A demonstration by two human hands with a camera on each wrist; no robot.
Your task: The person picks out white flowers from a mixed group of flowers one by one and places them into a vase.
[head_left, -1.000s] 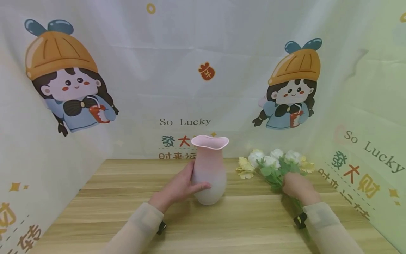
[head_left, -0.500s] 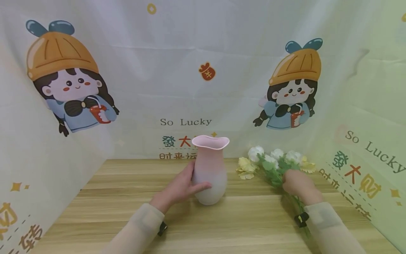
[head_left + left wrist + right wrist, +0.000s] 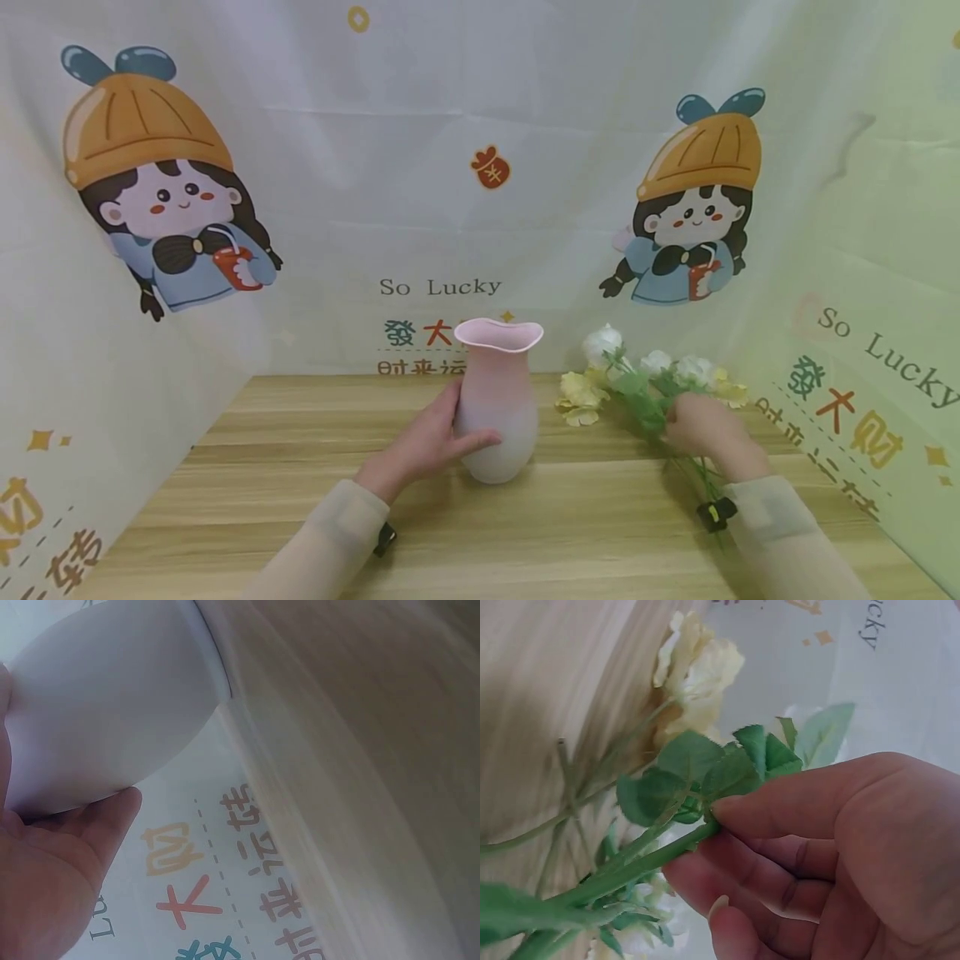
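A pink and white vase [image 3: 501,417] with a wavy rim stands upright on the wooden table. My left hand [image 3: 420,442] holds it from the left, thumb across its front; the other fingers are partly hidden behind it. In the left wrist view, fingers touch the vase's pale body [image 3: 112,697]. To the right, my right hand [image 3: 705,429] pinches the green stem [image 3: 652,859] of an artificial flower between thumb and forefinger. A white bloom [image 3: 602,344] stands higher than the other blooms of the bunch. Yellow flowers [image 3: 581,396] lie at both sides.
The wood-grain table [image 3: 300,508] ends against a printed cloth backdrop [image 3: 420,200] behind and at both sides. More stems [image 3: 570,802] lie crossed on the table beneath the right hand. Each wrist carries a small black device [image 3: 716,514].
The white bloom at the left of the bunch has risen as my right hand lifts and tilts slightly. My left hand and the vase stay in place.
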